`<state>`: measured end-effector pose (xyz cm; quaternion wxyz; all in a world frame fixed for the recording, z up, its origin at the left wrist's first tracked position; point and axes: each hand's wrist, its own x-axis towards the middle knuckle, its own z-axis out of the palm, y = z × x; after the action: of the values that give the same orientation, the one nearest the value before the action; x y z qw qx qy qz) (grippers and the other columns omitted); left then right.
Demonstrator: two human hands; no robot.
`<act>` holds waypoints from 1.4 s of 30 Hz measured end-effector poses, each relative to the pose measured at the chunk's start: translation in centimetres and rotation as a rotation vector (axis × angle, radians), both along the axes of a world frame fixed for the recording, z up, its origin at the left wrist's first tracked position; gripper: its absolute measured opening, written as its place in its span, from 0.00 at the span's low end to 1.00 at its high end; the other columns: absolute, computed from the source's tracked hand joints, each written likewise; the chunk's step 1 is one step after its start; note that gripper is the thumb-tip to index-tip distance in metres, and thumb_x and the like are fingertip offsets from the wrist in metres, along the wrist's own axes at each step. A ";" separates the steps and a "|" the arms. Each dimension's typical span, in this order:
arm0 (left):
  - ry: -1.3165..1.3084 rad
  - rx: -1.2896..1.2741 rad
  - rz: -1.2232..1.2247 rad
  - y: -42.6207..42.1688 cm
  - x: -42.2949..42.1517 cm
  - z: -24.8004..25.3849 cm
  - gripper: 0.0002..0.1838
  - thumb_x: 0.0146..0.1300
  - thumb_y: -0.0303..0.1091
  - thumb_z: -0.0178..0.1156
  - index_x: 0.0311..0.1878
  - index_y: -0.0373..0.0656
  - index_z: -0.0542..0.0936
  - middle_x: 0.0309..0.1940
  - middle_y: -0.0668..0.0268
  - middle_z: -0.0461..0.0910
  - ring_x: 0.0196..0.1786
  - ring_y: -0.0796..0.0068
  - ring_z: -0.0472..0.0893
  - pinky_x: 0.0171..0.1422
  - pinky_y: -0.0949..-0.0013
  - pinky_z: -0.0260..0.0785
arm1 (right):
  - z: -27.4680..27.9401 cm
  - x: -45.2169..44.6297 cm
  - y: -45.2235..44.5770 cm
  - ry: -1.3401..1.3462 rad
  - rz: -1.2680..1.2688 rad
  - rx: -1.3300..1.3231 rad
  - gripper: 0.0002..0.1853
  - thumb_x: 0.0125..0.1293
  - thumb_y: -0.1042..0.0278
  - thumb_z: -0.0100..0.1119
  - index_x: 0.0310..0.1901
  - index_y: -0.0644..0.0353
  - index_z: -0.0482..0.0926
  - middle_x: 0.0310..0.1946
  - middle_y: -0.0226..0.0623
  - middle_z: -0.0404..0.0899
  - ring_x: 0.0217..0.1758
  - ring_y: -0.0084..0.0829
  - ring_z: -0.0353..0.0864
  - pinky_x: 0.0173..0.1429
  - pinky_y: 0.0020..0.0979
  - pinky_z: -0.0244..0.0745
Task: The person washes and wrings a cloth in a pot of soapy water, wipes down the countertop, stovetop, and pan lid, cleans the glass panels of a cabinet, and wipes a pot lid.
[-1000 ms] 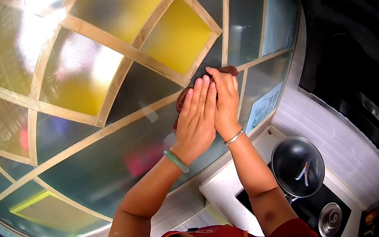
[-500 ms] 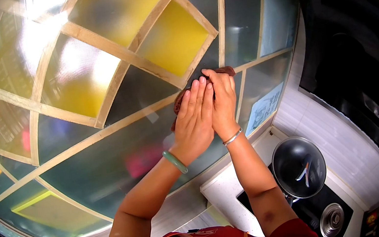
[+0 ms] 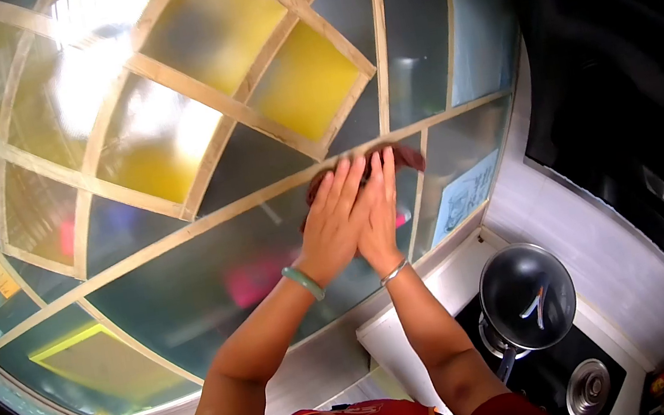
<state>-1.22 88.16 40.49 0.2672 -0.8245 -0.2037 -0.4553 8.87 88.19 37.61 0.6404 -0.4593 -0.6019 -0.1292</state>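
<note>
A brown cloth (image 3: 407, 156) lies against a framed frosted-glass surface (image 3: 175, 289), just under a long wooden strip (image 3: 256, 195). My left hand (image 3: 332, 223), with a green bangle at the wrist, holds the cloth to the glass with long, straight fingers. Close beside it, thumb side overlapping, my right hand (image 3: 377, 216) presses the cloth too; a silver bangle circles that wrist. Folds of cloth show past the fingertips on both sides. Most of the cloth is hidden under my hands.
A black wok (image 3: 527, 296) with a handle sits on the black cooktop (image 3: 541, 374) at lower right, near a round metal burner (image 3: 588, 389). A dark range hood (image 3: 604, 60) occupies the right side. White wall tiles (image 3: 563, 210) run between them.
Both hands and the cloth have moved down a little, from over the wooden strip to just below it. My right fingers have straightened. The view has shifted slightly.
</note>
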 end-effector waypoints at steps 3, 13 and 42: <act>-0.072 -0.173 -0.180 -0.3 -2.5 -0.8 0.19 0.53 0.28 0.53 0.51 0.42 0.74 0.49 0.54 0.72 0.52 0.55 0.71 0.63 0.60 0.57 | 1.1 -1.6 -0.1 -0.032 -0.113 0.060 0.30 0.61 0.70 0.47 0.63 0.70 0.52 0.66 0.57 0.47 0.70 0.50 0.44 0.71 0.46 0.37; -0.290 0.014 0.109 -5.0 -11.7 2.3 0.27 0.50 0.17 0.52 0.57 0.35 0.66 0.53 0.46 0.67 0.53 0.44 0.68 0.57 0.50 0.60 | 12.0 -10.9 -2.0 -0.567 0.140 0.349 0.30 0.58 0.65 0.49 0.61 0.69 0.59 0.59 0.49 0.63 0.54 0.43 0.66 0.62 0.45 0.53; 0.354 0.242 0.283 1.8 10.0 7.5 0.30 0.60 0.34 0.39 0.63 0.27 0.55 0.65 0.47 0.55 0.68 0.54 0.55 0.72 0.57 0.40 | 8.9 12.5 7.2 0.313 0.146 0.425 0.19 0.66 0.71 0.36 0.58 0.66 0.64 0.63 0.45 0.58 0.64 0.39 0.60 0.68 0.32 0.54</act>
<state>8.77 89.95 47.95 0.4565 -0.8167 -0.2112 -0.2827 21.35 95.41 46.49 0.8151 -0.2847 -0.4865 -0.1337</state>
